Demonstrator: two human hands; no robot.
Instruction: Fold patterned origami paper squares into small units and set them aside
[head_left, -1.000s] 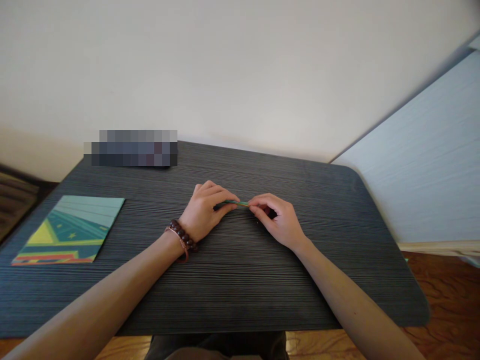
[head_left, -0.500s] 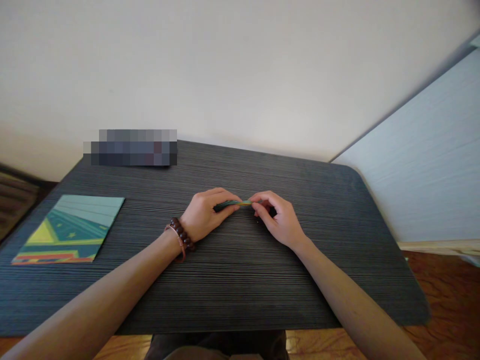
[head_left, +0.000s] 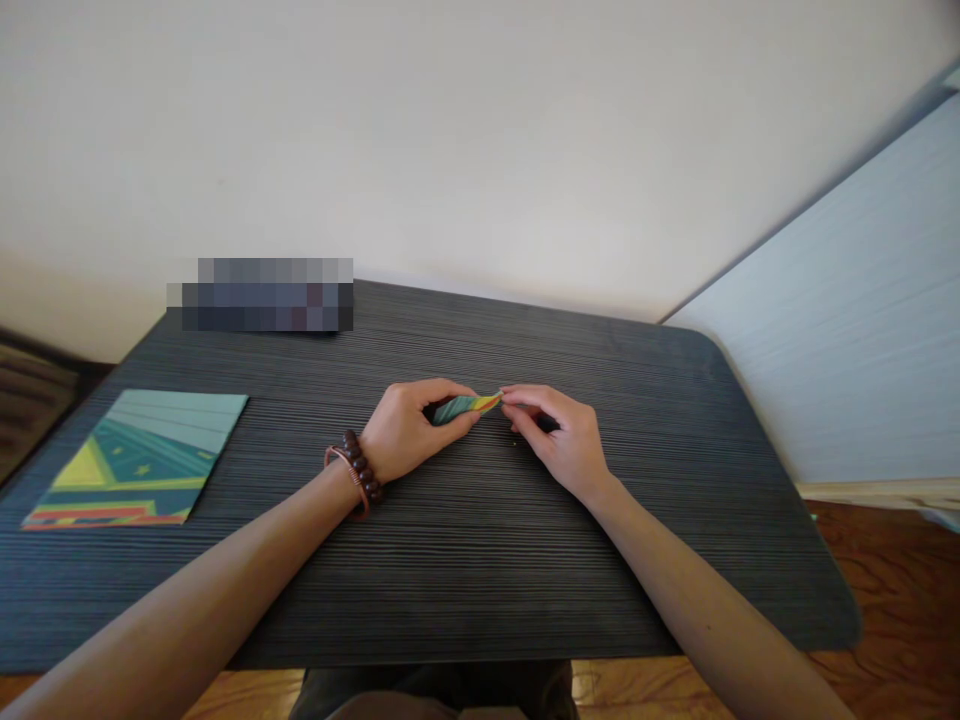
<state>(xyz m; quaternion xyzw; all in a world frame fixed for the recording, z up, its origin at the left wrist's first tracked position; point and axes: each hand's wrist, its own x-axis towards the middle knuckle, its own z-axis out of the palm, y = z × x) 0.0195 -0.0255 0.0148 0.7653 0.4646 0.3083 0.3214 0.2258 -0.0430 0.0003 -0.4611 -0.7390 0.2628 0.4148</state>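
A: What differs here from the instant just before?

B: Over the middle of the desk (head_left: pixel 480 590), the folded strip (head_left: pixel 456 407) shows a broad striped face, teal running to yellow and orange at its right end; half a second earlier it appears as a thinner band. The left hand (head_left: pixel 401 425), with dark beads (head_left: pixel 360 468) at the wrist, holds the strip pinched between thumb and fingers. The right hand (head_left: pixel 566 435) meets the tip with its thumb and forefinger narrowly apart; whether they grip it, one cannot tell.

A: What does the change signify?

B: Presumably the strip is being turned or adjusted at its right end while the left fingers steady it. Contact with the desk beneath cannot be judged.

A: And the surroundings?

B: A flat printed sheet (head_left: pixel 150 460) of similar colours lies to the left, well apart from the left hand. Beyond it, at far left, rests a pixelated object (head_left: pixel 262 300), unidentifiable. Behind the desk stands a pale wall (head_left: pixel 480 150).

A: Does anything obstruct?

B: Only the left hand, which covers part of the strip; the sheet and pixelated object appear too distant to interfere.
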